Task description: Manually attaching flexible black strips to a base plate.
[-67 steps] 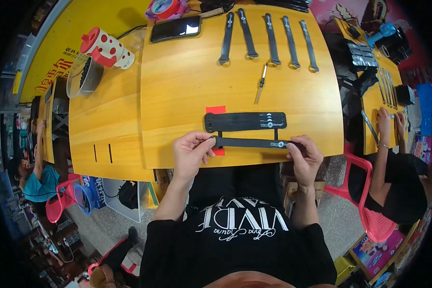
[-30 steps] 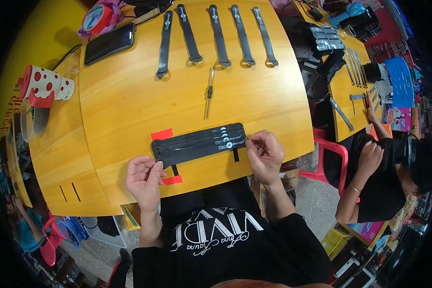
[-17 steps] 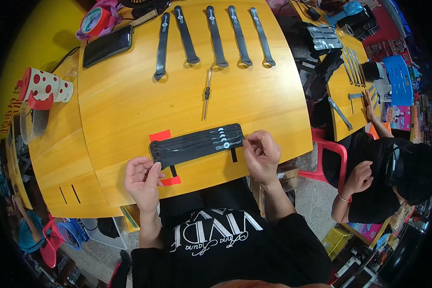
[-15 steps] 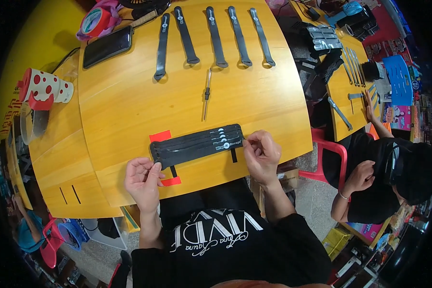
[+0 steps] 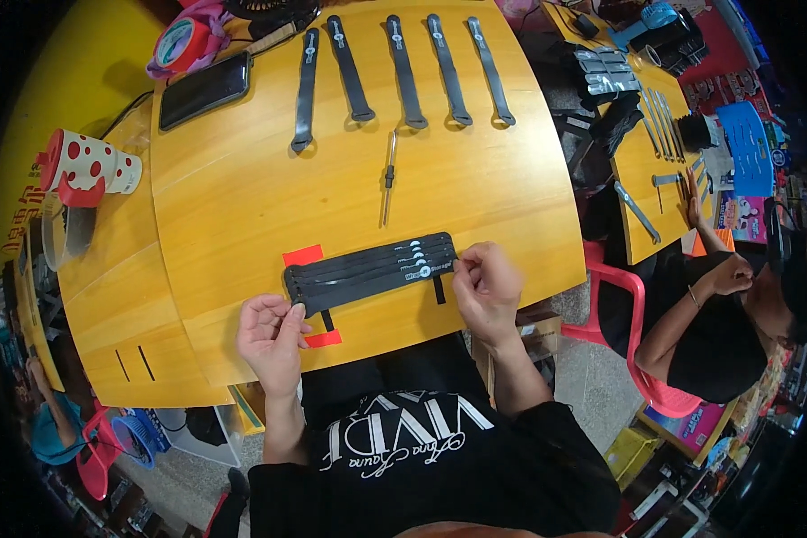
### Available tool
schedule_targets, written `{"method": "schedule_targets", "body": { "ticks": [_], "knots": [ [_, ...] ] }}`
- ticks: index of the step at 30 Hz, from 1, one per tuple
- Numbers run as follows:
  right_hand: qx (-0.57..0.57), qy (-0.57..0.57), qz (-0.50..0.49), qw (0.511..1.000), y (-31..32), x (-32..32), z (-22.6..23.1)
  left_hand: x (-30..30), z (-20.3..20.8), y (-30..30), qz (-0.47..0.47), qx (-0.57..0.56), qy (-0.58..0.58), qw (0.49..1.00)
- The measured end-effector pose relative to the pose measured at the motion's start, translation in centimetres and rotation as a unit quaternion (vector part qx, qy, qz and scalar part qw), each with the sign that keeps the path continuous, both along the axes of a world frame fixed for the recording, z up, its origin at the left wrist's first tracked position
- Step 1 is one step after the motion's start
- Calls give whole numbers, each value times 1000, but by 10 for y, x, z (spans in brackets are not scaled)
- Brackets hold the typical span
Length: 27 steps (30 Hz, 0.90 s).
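Observation:
A fanned stack of several black straps lies near the front edge of the yellow table, the straps overlapping lengthwise. White print and round white marks show toward its right end. My left hand pinches the stack's left lower corner between thumb and fingers. At the right end, my right hand is closed, thumb and forefinger pinching the edge of the front strap. Red tape marks and short black tape strips show on the tabletop around the stack.
Several single black straps lie spread across the table's far side, with a thin double-ended tool below them. A phone, a tape roll and a red-dotted cup stand left. Another person sits at the right-hand table.
Both my hands stay at the ends of the strap stack, with only slight movement. The person at the right has leaned back and shifted the head and arm.

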State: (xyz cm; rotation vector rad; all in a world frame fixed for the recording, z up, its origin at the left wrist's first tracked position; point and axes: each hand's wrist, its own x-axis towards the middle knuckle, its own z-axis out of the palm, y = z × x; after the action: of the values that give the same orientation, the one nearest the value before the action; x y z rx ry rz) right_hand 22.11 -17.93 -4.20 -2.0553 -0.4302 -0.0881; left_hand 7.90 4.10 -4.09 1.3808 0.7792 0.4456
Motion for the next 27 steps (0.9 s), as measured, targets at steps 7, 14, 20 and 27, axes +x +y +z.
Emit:
{"method": "schedule_targets", "body": {
  "ticks": [7,14,20,27],
  "knots": [
    [-13,-12,3,1000,3,-1,-2,0,-1,1,13,17,-11,1000],
    [-30,-36,14,999,-2,-1,-1,2,-12,-8,24,24,-16,999],
    [-16,-24,15,999,0,-1,1,5,-9,-9,34,57,2,998],
    [-15,-16,12,1000,3,-4,-1,3,-12,-7,29,74,8,997]
  ]
}}
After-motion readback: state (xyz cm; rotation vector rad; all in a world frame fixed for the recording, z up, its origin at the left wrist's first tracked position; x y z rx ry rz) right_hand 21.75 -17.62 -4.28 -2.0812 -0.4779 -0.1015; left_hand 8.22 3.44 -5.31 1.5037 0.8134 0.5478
